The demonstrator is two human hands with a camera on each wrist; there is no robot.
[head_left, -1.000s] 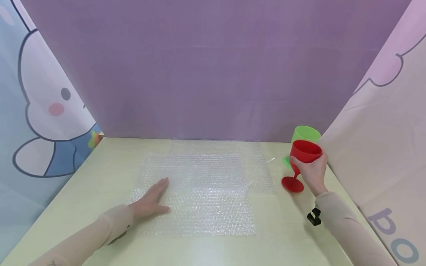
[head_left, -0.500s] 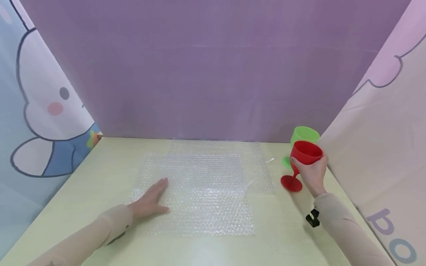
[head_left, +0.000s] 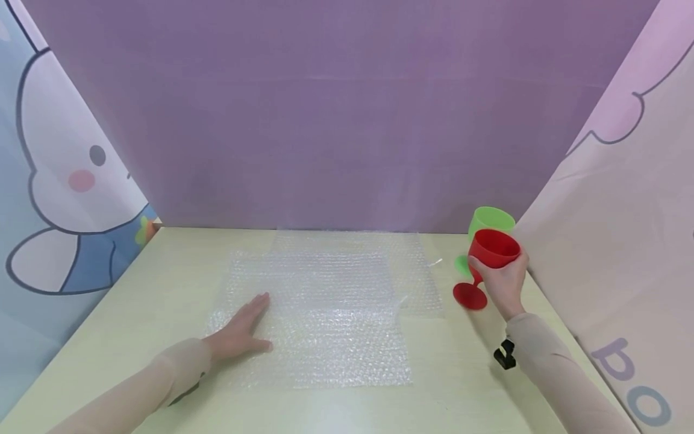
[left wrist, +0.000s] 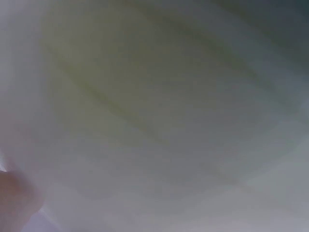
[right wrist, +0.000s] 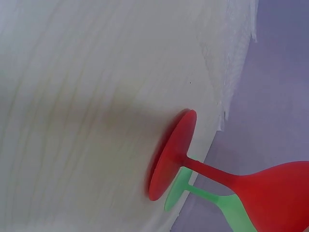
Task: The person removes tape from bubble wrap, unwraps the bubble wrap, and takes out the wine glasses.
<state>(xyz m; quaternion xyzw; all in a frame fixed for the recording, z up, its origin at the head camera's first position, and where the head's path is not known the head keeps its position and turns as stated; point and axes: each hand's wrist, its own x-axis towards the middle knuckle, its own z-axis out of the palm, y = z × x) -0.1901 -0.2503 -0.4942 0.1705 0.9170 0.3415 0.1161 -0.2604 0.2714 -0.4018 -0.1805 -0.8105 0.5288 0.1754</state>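
At the right of the head view, my right hand (head_left: pixel 504 286) grips the bowl of a red goblet (head_left: pixel 490 250), thumb on its near side. The goblet's round foot shows at or just above the tabletop in the right wrist view; whether it touches I cannot tell. A green goblet (head_left: pixel 490 218) stands close behind, partly hidden by the red one. My left hand (head_left: pixel 238 331) lies with fingers spread on the left part of a clear bubble wrap sheet (head_left: pixel 336 343). The left wrist view is a blur, with a bit of skin at its lower left.
A second bubble wrap sheet (head_left: pixel 417 271) lies under the first, reaching farther back and right. The pale wooden table (head_left: pixel 444 367) ends at a purple backdrop (head_left: pixel 347 120). Printed cloth walls (head_left: pixel 623 229) rise on both sides, the right one near my right hand.
The whole head view shifts slightly leftward. Both hands keep their hold and place, and the red goblet's foot sits slightly higher in view.
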